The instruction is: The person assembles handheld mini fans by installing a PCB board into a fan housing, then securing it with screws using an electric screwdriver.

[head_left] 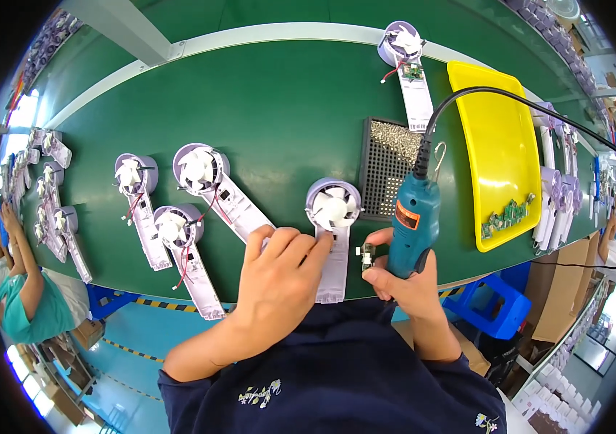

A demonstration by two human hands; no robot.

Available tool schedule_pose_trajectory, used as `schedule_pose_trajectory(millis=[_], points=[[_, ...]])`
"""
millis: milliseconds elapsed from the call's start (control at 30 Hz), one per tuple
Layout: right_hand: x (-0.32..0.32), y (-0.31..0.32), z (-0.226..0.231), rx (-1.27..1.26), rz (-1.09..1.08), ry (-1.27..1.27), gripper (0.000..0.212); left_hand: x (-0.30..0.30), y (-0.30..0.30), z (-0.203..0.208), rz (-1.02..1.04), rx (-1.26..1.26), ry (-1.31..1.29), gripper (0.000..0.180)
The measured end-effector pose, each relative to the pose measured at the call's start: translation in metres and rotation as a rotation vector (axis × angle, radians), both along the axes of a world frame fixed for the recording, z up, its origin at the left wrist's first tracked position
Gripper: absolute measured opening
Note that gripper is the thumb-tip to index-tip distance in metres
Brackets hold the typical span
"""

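Observation:
A pale lilac handheld fan shell [332, 267] with a white fan wheel lies in front of me, its handle toward me. My left hand [279, 278] is over the left side of this handle, fingers curled and fingertips at its neck; what they pinch is hidden. Between thumb and fingers, my right hand [411, 286] holds a small circuit board [367, 256] just right of the handle. The same hand also carries a teal electric screwdriver [415, 220], its corded end pointing up and its lower end hidden by the hand.
Behind the screwdriver sits a black perforated tray [378, 177] of small metal screws. A yellow bin [499, 145] with green circuit boards stands to the right. Several fan shells [199, 170] with red wires lie left; another [413, 79] lies at the back. A co-worker [30, 296] is far left.

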State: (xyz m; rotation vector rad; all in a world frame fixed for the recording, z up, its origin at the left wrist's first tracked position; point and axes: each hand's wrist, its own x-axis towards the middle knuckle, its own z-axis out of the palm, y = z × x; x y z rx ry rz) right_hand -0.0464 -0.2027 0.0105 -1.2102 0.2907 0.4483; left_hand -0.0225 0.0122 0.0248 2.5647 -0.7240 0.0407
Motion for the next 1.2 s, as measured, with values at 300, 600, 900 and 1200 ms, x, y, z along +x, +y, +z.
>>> schedule_pose_trajectory(millis=[300, 600, 900, 1200], points=[[0.012, 0.013, 0.001, -0.547, 0.083, -0.406, 0.039, -0.003, -0.003, -0.019, 0.242, -0.304, 0.002, 0.027], [0.018, 0.034, 0.006, -0.787, 0.137, -0.436, 0.04, 0.002, -0.003, -0.032, 0.266, -0.391, -0.019, 0.025], [0.01, 0.038, 0.0, -0.825, 0.06, -0.462, 0.04, 0.002, -0.002, -0.032, 0.261, -0.376, 0.004, 0.025], [0.009, 0.042, -0.002, -0.717, -0.097, -0.238, 0.028, 0.003, 0.002, -0.023, 0.168, -0.296, 0.084, 0.028]])
